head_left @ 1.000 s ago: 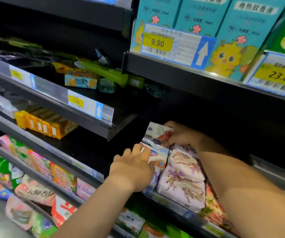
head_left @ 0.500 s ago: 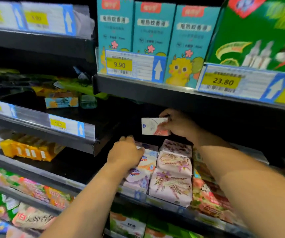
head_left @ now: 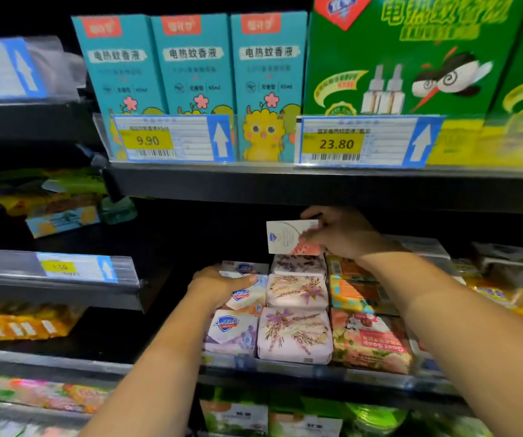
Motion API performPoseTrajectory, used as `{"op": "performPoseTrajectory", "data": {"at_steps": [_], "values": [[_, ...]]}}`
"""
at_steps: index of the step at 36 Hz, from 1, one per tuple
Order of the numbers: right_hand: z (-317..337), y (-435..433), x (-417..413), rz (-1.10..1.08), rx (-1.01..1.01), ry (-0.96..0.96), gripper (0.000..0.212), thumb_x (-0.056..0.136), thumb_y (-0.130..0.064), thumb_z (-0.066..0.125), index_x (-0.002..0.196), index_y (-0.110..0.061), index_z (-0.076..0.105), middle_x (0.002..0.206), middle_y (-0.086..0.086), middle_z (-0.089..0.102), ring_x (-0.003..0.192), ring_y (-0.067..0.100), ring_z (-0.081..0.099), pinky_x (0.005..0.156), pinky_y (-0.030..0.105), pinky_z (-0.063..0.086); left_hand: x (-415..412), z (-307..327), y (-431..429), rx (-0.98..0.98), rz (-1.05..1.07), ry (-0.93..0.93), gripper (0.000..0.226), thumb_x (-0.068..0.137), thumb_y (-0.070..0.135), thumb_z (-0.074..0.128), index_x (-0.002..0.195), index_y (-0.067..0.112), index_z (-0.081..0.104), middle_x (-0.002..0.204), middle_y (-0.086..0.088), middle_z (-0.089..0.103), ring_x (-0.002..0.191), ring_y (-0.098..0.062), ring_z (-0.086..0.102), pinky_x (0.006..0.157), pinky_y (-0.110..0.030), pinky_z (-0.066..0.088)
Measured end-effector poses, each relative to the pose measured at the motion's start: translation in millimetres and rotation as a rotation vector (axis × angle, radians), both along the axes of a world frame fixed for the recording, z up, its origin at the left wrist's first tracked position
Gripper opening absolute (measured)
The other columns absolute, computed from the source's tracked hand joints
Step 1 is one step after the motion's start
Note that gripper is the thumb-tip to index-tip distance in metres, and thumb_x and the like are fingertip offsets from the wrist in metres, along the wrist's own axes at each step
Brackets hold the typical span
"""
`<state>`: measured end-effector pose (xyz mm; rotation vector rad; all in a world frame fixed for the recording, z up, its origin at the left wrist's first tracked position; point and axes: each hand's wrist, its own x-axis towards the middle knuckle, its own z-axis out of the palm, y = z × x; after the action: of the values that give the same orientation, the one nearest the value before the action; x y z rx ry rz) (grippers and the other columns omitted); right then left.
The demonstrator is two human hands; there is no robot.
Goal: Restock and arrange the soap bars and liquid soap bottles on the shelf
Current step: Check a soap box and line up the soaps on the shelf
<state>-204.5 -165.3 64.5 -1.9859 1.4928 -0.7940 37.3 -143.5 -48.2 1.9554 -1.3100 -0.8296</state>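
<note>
The right hand (head_left: 339,234) pinches a white soap box (head_left: 288,236) just above the lavender soap row (head_left: 295,332). The left hand (head_left: 219,287) grips a Safeguard bar (head_left: 244,294) just beside that row. I think the box should go down flat, label forward.

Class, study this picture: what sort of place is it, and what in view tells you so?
Probably a shop aisle: yellow-and-white paper price labels on dark metal shelf edges, identical teal cardboard boxes facing outward, and rows of wrapped soap bars.
</note>
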Motion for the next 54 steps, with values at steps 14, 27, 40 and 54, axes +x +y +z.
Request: {"op": "performPoseTrajectory", "data": {"at_steps": [14,27,40,54], "values": [[-0.4,15.0,-4.0,-0.090,-0.016,-0.109,0.040,0.085,-0.029,0.078,0.122,-0.020,0.065,0.104,0.000,0.063,0.074,0.002,0.056,0.058,0.008,0.042,-5.8,17.7,12.6,-0.373,-0.025,0.089,0.057,0.083,0.014,0.080,0.123,0.032,0.045,0.096,-0.001,0.069,0.075,-0.018,0.068,0.050,-0.032,0.054],[7.0,97.9,-58.8,-0.194,-0.047,-0.422,0.041,0.076,-0.005,0.082,0.108,-0.026,0.066,0.092,-0.002,0.073,0.079,0.004,0.068,0.074,0.023,0.056,-55.3,70.4,61.6,-0.667,0.116,0.330,0.049,0.083,0.023,0.080,0.112,0.014,0.041,0.092,0.011,0.058,0.077,0.008,0.061,0.064,-0.005,0.043],[-13.4,192.0,-197.1,-0.452,-0.025,-0.533,0.032,0.075,-0.012,0.083,0.101,-0.027,0.072,0.100,0.001,0.073,0.080,0.011,0.063,0.069,0.030,0.051,-182.3,96.2,98.7,-0.373,-0.212,0.467,0.042,0.067,0.046,0.088,0.095,0.031,0.061,0.083,0.011,0.074,0.081,-0.011,0.072,0.077,-0.044,0.059],[-42.8,207.6,-353.7,-0.613,0.205,-0.482,0.058,0.050,-0.043,0.096,0.099,-0.026,0.069,0.098,0.018,0.069,0.083,0.025,0.061,0.078,0.045,0.047,-328.8,114.9,73.8,-0.234,-0.457,0.264,0.062,0.050,0.079,0.070,0.087,0.029,0.073,0.072,0.004,0.072,0.073,-0.029,0.069,0.065,-0.040,0.052]]}}
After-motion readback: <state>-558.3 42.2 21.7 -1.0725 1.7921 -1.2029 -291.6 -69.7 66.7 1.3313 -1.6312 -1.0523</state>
